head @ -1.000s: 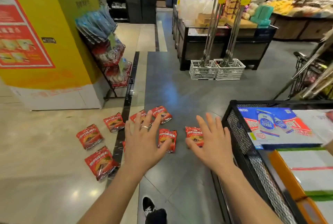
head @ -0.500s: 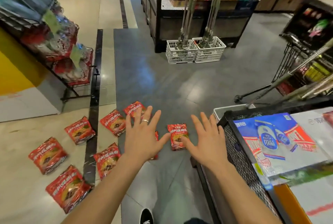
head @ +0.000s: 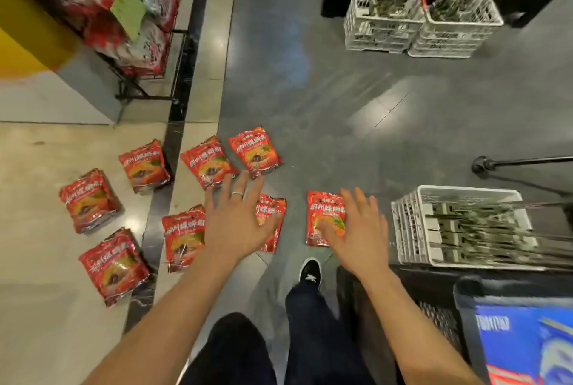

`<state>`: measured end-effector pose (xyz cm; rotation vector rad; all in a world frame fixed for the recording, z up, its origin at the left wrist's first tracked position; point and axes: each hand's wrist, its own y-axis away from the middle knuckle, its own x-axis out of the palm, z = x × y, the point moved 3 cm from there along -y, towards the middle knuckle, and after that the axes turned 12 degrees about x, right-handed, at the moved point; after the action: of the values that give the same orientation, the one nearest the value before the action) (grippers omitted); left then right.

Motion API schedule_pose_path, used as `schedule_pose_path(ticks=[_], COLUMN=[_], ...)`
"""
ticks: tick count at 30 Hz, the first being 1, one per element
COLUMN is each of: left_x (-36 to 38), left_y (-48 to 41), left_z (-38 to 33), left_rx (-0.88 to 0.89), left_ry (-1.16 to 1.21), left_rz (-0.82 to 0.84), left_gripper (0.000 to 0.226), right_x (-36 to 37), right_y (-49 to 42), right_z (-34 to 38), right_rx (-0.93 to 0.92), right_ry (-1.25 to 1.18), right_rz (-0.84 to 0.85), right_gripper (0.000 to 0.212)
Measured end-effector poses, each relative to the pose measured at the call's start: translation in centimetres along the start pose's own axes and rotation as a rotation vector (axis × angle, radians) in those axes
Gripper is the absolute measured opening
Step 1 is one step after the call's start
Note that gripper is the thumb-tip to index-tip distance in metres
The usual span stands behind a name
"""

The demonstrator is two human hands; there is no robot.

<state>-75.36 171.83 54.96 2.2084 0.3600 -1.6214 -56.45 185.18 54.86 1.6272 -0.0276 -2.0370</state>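
We are holding the left hand (head: pixel 235 223) and the right hand (head: pixel 359 229) empty, fingers spread wide, over the red snack packets (head: pixel 207 161) lying scattered on the floor (head: pixel 341 136). The right is hovering over the nearest packet (head: pixel 324 214) and the left over a second packet (head: pixel 273 211). We are judging it best to pinch each by an edge, since the glossy film looks slippery.

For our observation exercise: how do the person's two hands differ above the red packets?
The left hand wears a ring; the right hand shows none. The left hand covers most of the middle packet; the right hand leaves most of the rightmost packet showing. Both are open, fingers spread.
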Motion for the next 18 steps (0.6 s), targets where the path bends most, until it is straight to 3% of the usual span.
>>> schedule_pose_path(ticks=[5, 11, 18], left_x=[8.8, 26.1, 49.0], left_y=[-8.4, -15.1, -19.4], left_z=[4.0, 10.2, 15.3], left_rx=[-0.132, -0.23, -0.235], left_ry=[0.047, 0.072, 0.072], left_rz=[0.132, 0.424, 0.47], left_gripper=[0.089, 0.084, 0.082], right_x=[6.7, 22.8, 43.9], right_y=[-11.8, -23.3, -32.1], right_z=[-1.2, -6.7, -15.7], right_rx=[0.059, 0.185, 0.273], right_ry=[0.012, 0.03, 0.154], right_rz=[0.086, 0.235, 0.312], right_gripper=[0.078, 0.079, 0.076])
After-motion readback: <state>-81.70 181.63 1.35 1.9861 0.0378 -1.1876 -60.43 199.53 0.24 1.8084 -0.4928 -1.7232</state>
